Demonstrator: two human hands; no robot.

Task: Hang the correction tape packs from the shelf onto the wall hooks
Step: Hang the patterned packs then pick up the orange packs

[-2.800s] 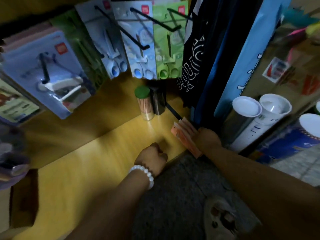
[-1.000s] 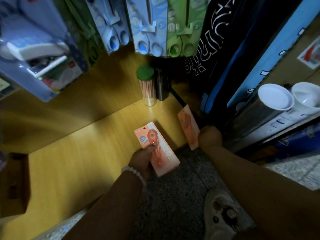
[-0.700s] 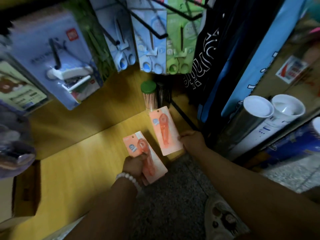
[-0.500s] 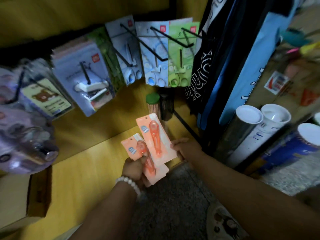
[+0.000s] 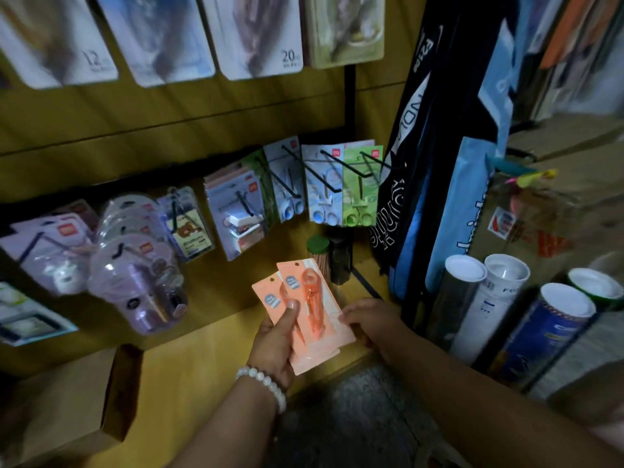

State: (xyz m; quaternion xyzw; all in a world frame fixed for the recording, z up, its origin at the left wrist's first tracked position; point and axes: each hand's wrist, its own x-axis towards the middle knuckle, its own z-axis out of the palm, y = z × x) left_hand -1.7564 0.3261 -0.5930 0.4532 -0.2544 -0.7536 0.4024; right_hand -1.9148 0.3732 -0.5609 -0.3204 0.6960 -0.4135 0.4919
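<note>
Setting: dim stationery shop corner, yellow wooden wall panel (image 5: 189,106) with a yellow shelf (image 5: 189,373) running under it.
Wall hooks: black wire wall hooks (image 5: 341,165) stick out of the panel, a few with bare prongs over the blue and green scissor packs (image 5: 341,194).
Other hanging stuff: stapler packs (image 5: 236,211), a bear-print card pack (image 5: 189,228) and some purplish blister packs (image 5: 135,265), all kinda blurry.
Correction tape packs: two orange correction tape packs (image 5: 310,298), fanned and overlapping, held up just above the shelf's front right end and below the hooks. Front one shows the orange dispenser through the blister.
Left hand: left hand (image 5: 273,342) grips both packs from below, thumb clamped across the front, white bead bracelet (image 5: 263,383) on the wrist.
Right hand: right hand (image 5: 374,322) sits at the packs' right edge, fingertips touching the front pack, fingers look loose rather than gripping.
Back of shelf: green-lidded tube (image 5: 317,251) and a dark container (image 5: 341,258) stand side by side in the corner.
Right side: dark and blue hanging bags (image 5: 435,184), plus white-capped paper rolls (image 5: 472,298) standing upright.
Bottom left: brown cardboard box (image 5: 67,400) on the shelf.
</note>
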